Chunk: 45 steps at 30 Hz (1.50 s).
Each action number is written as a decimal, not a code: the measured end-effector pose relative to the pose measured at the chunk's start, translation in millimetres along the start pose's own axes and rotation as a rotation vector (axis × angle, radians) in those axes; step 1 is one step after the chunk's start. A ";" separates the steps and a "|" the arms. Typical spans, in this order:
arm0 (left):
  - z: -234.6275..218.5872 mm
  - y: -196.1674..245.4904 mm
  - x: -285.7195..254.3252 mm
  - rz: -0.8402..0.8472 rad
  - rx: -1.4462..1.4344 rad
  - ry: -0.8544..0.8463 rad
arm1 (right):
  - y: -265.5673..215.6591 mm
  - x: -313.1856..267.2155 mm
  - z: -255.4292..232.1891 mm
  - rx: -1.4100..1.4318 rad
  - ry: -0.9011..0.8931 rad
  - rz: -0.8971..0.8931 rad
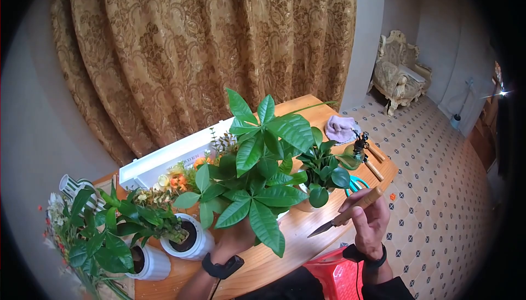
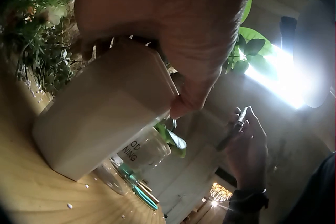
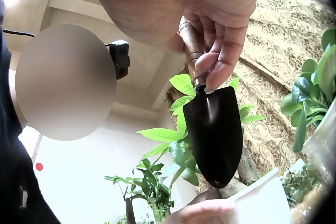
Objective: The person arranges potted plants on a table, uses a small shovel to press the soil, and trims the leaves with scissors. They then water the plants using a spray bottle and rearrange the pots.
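The right hand [image 1: 371, 223] grips the wooden handle of a small trowel [image 3: 214, 134], its dark blade pointing down and left in the head view. In the left wrist view, the left hand [image 2: 157, 29] holds the rim of a white pot [image 2: 105, 108], thumb on one edge. A large leafy plant [image 1: 266, 196] hides most of that hand and pot in the head view. The trowel blade hangs near the white pot [image 3: 265, 200] in the right wrist view, with a gap between them.
Two white pots with plants [image 1: 200, 240] stand left. A white box [image 1: 159, 163], artificial flowers [image 1: 176, 180], a smaller plant [image 1: 326, 171], a lilac cloth [image 1: 342, 129] and wooden-handled tools [image 1: 375, 169] are on the table. A red stool [image 1: 337, 272] is at its front.
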<state>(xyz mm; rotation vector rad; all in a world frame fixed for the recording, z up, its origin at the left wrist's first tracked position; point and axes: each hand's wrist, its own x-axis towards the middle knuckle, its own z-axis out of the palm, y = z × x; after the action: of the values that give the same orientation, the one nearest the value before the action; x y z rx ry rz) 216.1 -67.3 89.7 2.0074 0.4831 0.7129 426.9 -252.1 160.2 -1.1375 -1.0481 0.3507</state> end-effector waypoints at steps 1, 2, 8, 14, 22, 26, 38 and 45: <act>-0.6 -0.6 2.3 0.044 0.085 0.013 | -0.3 0.4 0.1 0.002 0.001 -0.003; -0.7 2.4 3.3 0.044 0.085 0.013 | -0.5 0.7 0.2 0.004 0.003 -0.006; 10.5 6.9 -1.6 0.030 0.148 0.198 | -0.7 2.8 -0.8 -0.080 -0.021 -0.061; 18.2 4.2 -6.9 0.000 -0.110 0.214 | 1.8 2.5 -1.1 -0.009 0.018 -0.019; 14.7 -51.5 -42.7 -0.090 0.210 0.097 | 2.5 3.3 2.4 -0.006 0.008 -0.030; 14.9 -53.9 -44.7 -0.029 0.285 0.126 | 4.5 5.4 2.3 -0.015 0.003 -0.059; 14.9 -39.1 -38.2 0.163 0.506 0.209 | 3.9 6.6 2.8 -0.034 0.018 -0.062; -0.4 15.6 -25.5 0.134 0.675 0.191 | 3.4 6.2 2.2 -0.024 0.014 -0.049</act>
<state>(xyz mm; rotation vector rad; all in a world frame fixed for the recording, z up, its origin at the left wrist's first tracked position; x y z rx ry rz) 197.4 -89.7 95.9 2.6293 0.7840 0.9129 429.1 -245.0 160.5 -1.1323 -1.0680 0.2918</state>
